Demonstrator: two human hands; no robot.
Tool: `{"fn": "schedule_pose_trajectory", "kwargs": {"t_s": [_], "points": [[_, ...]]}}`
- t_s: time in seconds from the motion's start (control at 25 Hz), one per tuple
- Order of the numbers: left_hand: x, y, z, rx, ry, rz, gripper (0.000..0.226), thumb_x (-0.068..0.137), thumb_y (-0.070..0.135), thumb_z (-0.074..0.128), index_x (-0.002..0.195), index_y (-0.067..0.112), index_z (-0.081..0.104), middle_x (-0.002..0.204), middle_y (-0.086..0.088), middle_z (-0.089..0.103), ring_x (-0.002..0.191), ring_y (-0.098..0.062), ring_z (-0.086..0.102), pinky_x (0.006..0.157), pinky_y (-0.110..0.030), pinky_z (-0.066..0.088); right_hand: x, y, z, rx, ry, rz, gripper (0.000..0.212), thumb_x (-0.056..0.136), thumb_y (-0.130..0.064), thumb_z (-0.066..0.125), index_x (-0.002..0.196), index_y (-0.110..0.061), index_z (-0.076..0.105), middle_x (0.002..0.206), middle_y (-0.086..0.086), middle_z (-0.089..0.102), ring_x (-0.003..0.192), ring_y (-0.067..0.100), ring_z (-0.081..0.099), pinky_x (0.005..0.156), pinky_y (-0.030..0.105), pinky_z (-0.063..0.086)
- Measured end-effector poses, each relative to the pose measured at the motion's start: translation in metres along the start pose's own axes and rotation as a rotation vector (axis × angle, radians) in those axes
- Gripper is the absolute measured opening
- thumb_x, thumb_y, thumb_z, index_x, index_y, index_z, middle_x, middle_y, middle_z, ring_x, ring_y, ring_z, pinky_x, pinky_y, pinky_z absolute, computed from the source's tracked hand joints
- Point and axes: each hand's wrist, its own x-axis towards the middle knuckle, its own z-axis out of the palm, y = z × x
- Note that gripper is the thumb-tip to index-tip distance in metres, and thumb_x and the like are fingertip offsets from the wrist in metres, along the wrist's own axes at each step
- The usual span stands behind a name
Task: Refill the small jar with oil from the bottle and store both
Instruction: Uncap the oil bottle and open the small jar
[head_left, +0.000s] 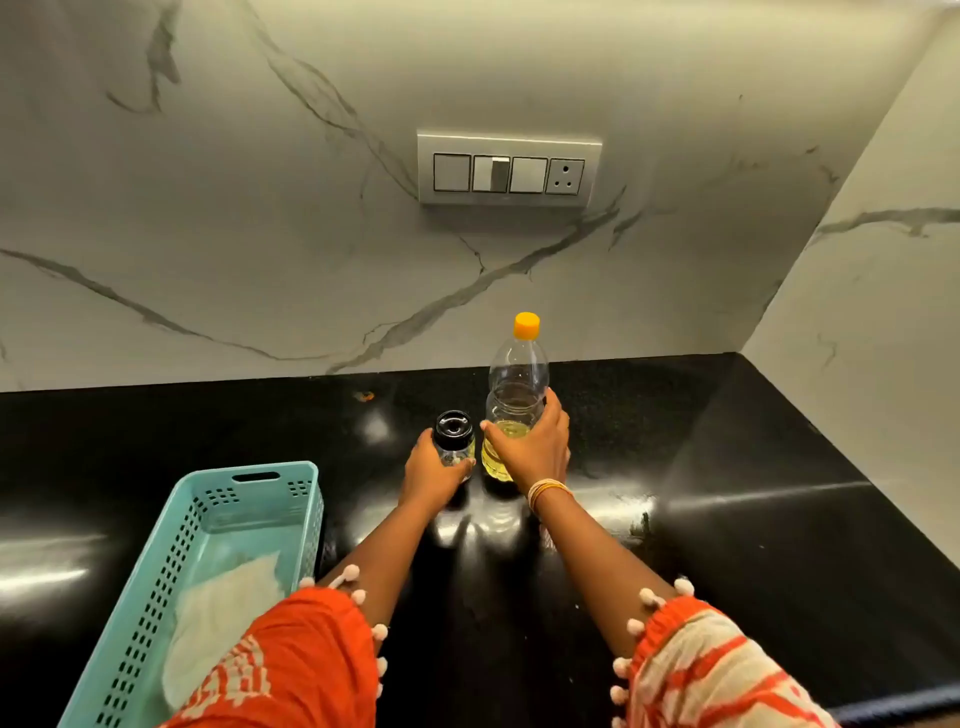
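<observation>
Far left: teal perforated basket (260, 499) stands on the black surface (727, 493); a white cloth (218, 618) lies inside it.

Left hand (434, 475): fingers and thumb curled round the lower body of the small jar (453, 441), gripping it. Jar upright, black lid (453, 427) on, sitting near the middle of the surface, just right of the basket's far end. Contents hard to read; glass looks mostly clear.

Right hand (535, 447): wrapped round the mid-body of the oil bottle (517, 395), thumb on the near-left side, fingers round the right. Bottle upright, just beside the jar on its right, orange cap (527, 325) fitted. Yellow oil fills only the lower part. Bangles (545, 488) on the right wrist.

Behind: marble wall with a switch panel (509, 169).
</observation>
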Motion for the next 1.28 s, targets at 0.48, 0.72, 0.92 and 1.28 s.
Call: {"fn": "schedule_pose_trajectory", "kwargs": {"t_s": [0.48, 0.72, 0.92, 1.28], "points": [[0.016, 0.008, 0.005, -0.093, 0.097, 0.002, 0.060, 0.059, 0.025, 0.090, 0.112, 0.022, 0.063, 0.105, 0.003, 0.070, 0.099, -0.011, 0.062, 0.082, -0.021, 0.044, 0.036, 0.006, 0.017, 0.332, -0.008, 0.008, 0.057, 0.055, -0.055, 0.081, 0.103, -0.043, 0.052, 0.108, -0.005, 0.064, 0.101, 0.010, 0.061, 0.086, 0.030, 0.053], [0.005, 0.017, 0.004, -0.058, 0.155, 0.027, 0.056, 0.057, 0.025, 0.090, 0.108, 0.022, 0.067, 0.101, 0.003, 0.071, 0.091, -0.007, 0.060, 0.078, -0.019, 0.043, 0.031, 0.001, 0.009, 0.390, 0.013, 0.036, 0.055, 0.060, -0.041, 0.086, 0.106, -0.031, 0.058, 0.103, -0.003, 0.065, 0.097, 0.011, 0.062, 0.078, 0.020, 0.051], [-0.011, 0.018, -0.014, -0.042, 0.123, 0.074, 0.061, 0.056, 0.021, 0.091, 0.112, 0.019, 0.067, 0.102, 0.003, 0.070, 0.093, -0.007, 0.059, 0.082, -0.020, 0.046, 0.012, -0.010, -0.008, 0.404, -0.006, 0.014, 0.057, 0.063, -0.037, 0.086, 0.111, -0.024, 0.059, 0.099, -0.006, 0.061, 0.091, 0.005, 0.059, 0.070, 0.008, 0.043], [-0.075, 0.005, -0.017, -0.021, 0.066, 0.098, 0.062, 0.051, 0.022, 0.092, 0.108, 0.025, 0.067, 0.099, 0.006, 0.071, 0.096, -0.010, 0.065, 0.087, -0.027, 0.054, -0.054, 0.007, -0.045, 0.406, 0.023, -0.021, 0.055, 0.063, -0.039, 0.085, 0.108, -0.031, 0.056, 0.105, -0.003, 0.064, 0.098, 0.012, 0.062, 0.080, 0.024, 0.053]]}}
